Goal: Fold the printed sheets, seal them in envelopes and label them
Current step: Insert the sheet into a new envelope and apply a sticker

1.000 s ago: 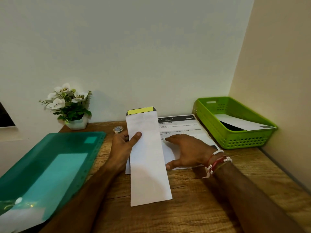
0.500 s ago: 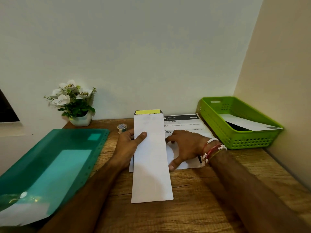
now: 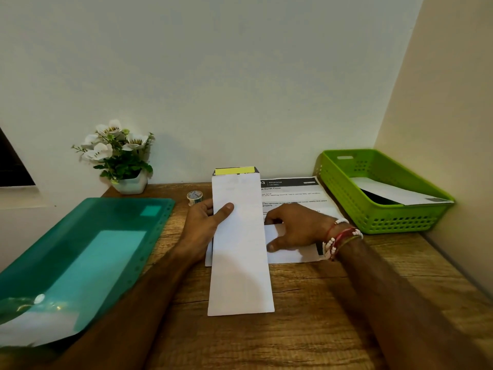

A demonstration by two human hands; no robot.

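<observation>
A long white envelope (image 3: pixel 240 252) with a yellow strip on its dark open flap lies lengthwise on the wooden desk. My left hand (image 3: pixel 205 225) grips its left edge, thumb on top. Under and to the right of it lies a printed sheet (image 3: pixel 296 194) with a black header; its near part is folded up white. My right hand (image 3: pixel 296 227) presses flat on that sheet, fingers spread, beside the envelope's right edge. A small roll of tape (image 3: pixel 194 197) stands just behind my left hand.
A green translucent folder (image 3: pixel 88 252) with papers inside covers the desk's left side. A potted white flower (image 3: pixel 120 158) stands at the back left. A green plastic basket (image 3: pixel 373 217) holding an envelope sits at the back right against the side wall.
Both hands stay in place on the envelope and the sheet. My right hand's fingers have slid slightly on the sheet. The view has shifted a little.
</observation>
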